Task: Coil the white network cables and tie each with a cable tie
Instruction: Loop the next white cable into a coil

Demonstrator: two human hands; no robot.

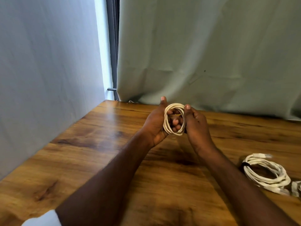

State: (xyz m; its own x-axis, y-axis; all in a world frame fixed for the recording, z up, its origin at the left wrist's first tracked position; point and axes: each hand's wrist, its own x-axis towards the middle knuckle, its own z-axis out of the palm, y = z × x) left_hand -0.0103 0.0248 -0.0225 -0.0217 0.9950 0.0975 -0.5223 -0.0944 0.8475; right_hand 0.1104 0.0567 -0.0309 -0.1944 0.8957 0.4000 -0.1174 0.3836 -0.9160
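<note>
Head view: left hand (156, 126) and right hand (195, 124) grip a coiled white cable (174, 119) between them, fingers curled through its loop; a tied coil (267, 173) lies down-right of the right hand.

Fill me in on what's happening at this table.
A person holds a coiled white network cable above the wooden table, left hand cupping one side and right hand gripping the other. No tie shows on it. On the table to the right lies another coil with a black tie around it.
</note>
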